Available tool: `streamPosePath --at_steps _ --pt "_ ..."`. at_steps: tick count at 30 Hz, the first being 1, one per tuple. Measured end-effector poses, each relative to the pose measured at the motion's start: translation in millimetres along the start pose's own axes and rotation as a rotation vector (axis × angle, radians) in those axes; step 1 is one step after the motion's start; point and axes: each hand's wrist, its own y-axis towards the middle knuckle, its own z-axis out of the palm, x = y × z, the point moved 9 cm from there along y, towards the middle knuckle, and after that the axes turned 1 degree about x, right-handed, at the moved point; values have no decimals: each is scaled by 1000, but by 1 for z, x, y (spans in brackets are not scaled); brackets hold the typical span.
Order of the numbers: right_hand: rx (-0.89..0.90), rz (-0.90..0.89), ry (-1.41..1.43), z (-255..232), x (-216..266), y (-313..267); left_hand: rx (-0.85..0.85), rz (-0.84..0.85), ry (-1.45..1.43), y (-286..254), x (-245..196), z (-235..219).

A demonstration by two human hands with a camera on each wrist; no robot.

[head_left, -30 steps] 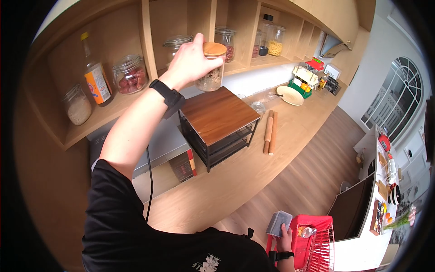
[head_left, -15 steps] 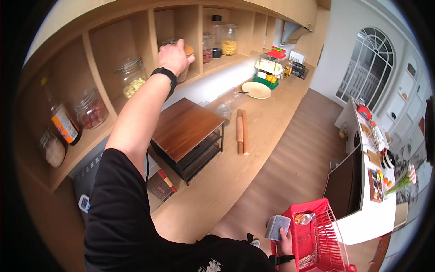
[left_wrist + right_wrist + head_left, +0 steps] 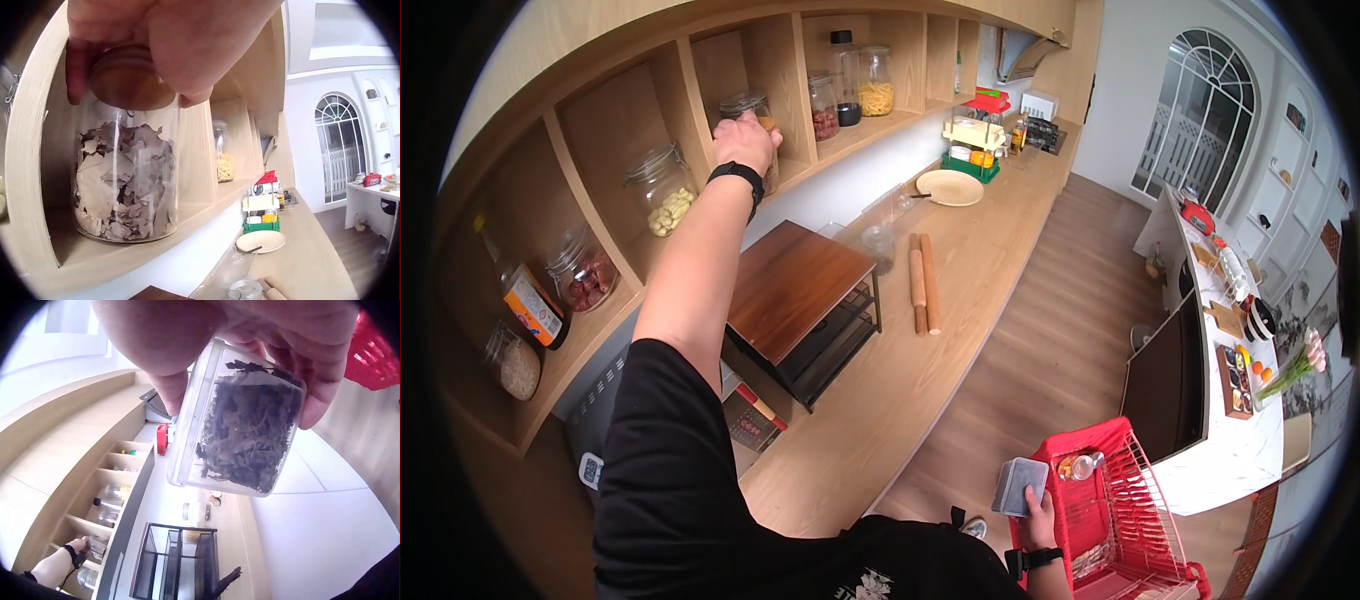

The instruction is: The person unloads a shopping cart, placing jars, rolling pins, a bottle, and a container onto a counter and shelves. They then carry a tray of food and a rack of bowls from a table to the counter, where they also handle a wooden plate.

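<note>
My left hand grips the round wooden lid of a clear glass jar from above, fingers and thumb on either side. Brownish, papery flakes fill much of this jar. It stands upright at a wall shelf compartment, its base at the shelf board, close to the left divider. Behind it in the head view is another clip-top jar. Low on the right, my right hand holds a clear plastic box tilted, with dark dried shreds inside, beside the red shopping cart.
Neighbouring compartments hold a jar of pale pieces, a jar of yellow pasta and a sauce bottle. Below, a wood-topped black rack stands on the counter near two rolling pins and a plate.
My left hand has brought the wooden-lidded jar from in front of the shelf into a compartment. The head view has turned right. My right hand still holds the plastic box by the cart.
</note>
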Motion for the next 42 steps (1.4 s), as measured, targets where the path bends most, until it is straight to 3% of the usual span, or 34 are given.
streamPosePath --at_steps 15,17,21,24,31,34,38,42 --pt "8 23 -8 0 -8 5 -28 21 116 -9 -5 3" --pt "8 18 -7 1 -6 6 -156 76 282 -18 -13 -5" --pt "1 14 60 0 -7 11 -4 175 461 -47 -21 -7" --pt "20 4 47 1 -8 15 -55 149 489 -33 -7 10" --pt "30 3 31 13 7 15 -116 95 561 -31 -6 15" --pt "32 -23 32 20 18 14 -165 152 566 -35 -6 13" --pt "109 -46 27 39 34 16 -99 189 670 -34 1 24" --pt "120 -60 21 45 41 20 -181 249 664 -47 -9 10"
